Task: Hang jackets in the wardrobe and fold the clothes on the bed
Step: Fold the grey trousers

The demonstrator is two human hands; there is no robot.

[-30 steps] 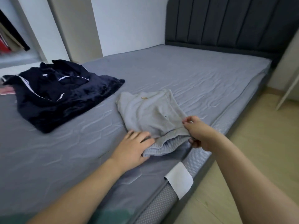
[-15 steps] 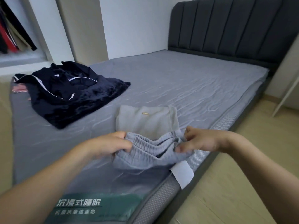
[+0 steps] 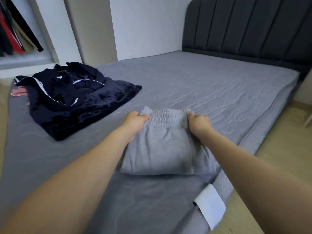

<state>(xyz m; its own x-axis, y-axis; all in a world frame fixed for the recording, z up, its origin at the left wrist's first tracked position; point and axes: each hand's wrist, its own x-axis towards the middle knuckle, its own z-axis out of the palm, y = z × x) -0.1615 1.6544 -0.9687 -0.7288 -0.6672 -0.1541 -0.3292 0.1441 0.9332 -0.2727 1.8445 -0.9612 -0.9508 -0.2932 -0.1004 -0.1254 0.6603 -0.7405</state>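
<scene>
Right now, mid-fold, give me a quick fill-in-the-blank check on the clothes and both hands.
1. Both hands grip the grey sweatpants at the elastic ____.
2. The left hand and right hand hold opposite ____ of that band.
3. The navy jacket lies in an unfolded heap on the ____.

Missing words: waistband; ends; bed

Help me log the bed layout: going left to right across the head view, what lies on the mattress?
Pink garment → dark navy clothes pile → left hand → grey sweatpants → right hand → white mattress tag.
</scene>
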